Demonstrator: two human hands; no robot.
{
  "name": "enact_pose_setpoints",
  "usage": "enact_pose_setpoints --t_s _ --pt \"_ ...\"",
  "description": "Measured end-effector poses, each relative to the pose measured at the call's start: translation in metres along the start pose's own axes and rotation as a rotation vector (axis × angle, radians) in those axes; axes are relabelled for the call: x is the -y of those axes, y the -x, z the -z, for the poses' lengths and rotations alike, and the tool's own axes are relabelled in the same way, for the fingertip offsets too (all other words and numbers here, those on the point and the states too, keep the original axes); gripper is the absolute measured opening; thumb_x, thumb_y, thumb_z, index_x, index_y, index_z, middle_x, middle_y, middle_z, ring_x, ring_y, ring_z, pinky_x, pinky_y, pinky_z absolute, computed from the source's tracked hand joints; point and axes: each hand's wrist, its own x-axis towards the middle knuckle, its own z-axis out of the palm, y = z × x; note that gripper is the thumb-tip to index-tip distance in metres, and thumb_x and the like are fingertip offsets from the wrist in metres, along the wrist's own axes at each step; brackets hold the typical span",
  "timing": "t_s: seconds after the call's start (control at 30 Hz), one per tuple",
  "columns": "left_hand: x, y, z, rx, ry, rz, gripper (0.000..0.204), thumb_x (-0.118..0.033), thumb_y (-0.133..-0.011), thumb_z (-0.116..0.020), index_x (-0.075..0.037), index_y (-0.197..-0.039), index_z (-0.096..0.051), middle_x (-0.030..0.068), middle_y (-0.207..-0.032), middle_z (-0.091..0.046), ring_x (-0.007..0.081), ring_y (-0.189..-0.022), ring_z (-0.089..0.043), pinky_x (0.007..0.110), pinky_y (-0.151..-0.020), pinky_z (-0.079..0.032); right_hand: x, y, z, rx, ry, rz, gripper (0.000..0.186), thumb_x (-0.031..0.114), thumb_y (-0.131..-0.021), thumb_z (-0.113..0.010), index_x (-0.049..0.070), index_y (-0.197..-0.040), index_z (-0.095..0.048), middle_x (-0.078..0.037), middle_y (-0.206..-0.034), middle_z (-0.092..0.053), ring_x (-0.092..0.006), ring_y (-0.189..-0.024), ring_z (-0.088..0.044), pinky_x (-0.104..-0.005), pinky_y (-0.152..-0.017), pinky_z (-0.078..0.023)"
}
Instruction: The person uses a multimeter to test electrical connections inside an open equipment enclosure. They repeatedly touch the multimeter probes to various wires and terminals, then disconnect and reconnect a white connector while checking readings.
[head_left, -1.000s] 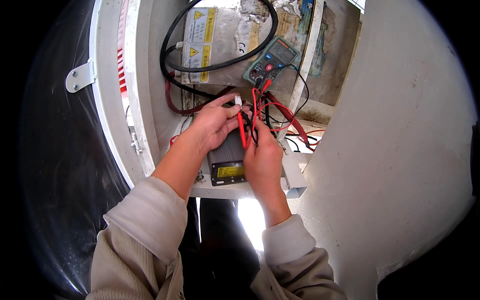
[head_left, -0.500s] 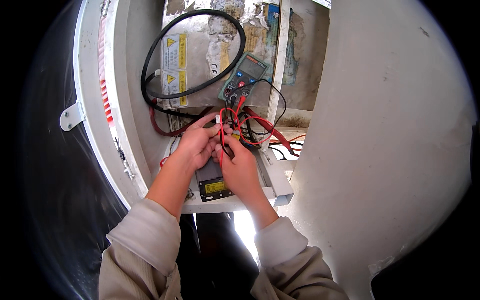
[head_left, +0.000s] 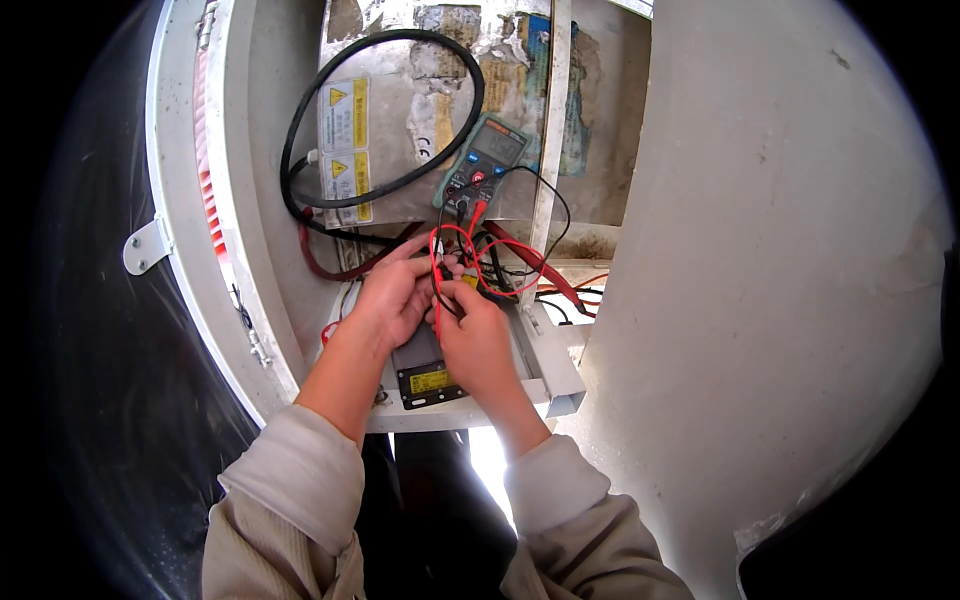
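Note:
My left hand [head_left: 392, 297] is closed at the fingertips around a small white connector [head_left: 439, 248], its index finger stretched along it. Close against it, my right hand [head_left: 474, 328] pinches the red and black test leads [head_left: 438, 300]. The probe tips are hidden among the fingers. Both leads loop up to a green-grey multimeter [head_left: 483, 165], which leans on the worn metal panel just beyond the hands. Below the hands lies a dark finned electronic box [head_left: 425, 372] with a yellow label, partly covered by my right hand.
A thick black cable [head_left: 478, 75] hangs in a big loop over the panel [head_left: 400, 110]. Red sleeved cables [head_left: 540, 262] run behind my hands. A white metal frame [head_left: 552, 170] rises right of the meter, and a large pale panel [head_left: 780, 250] fills the right side.
The view has shifted slightly, so the meter and cable loop sit a little lower. Both hands stay together at the connector with nearly the same grip.

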Motion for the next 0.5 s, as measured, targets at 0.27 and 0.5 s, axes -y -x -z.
enact_pose_setpoints --t_s 0.27,0.5 --pt "-0.0012 0.0049 -0.0068 -0.047 -0.009 0.017 0.024 -0.002 -0.096 -0.045 -0.004 -0.119 -0.052 0.0148 -0.096 -0.063 0.0245 -0.089 -0.064 0.034 -0.079 -0.055 0.0049 -0.001 -0.0003 -0.019 -0.02 -0.027 0.017 0.009 -0.089 -0.059 0.002 -0.104 -0.065 -0.018 -0.081 -0.067 -0.0295 -0.077 -0.067 -0.0363 -0.068 -0.051" --pt "0.0017 0.004 -0.0053 -0.043 -0.01 -0.014 0.042 -0.003 -0.095 -0.046 -0.004 -0.137 -0.043 0.0144 -0.093 -0.068 0.0193 -0.072 -0.068 0.029 -0.053 -0.054 0.0042 -0.0006 -0.0018 -0.03 0.022 0.018 0.018 0.005 -0.091 -0.056 -0.003 -0.105 -0.064 -0.011 -0.077 -0.069 -0.0166 -0.07 -0.067 -0.0292 -0.064 -0.05"
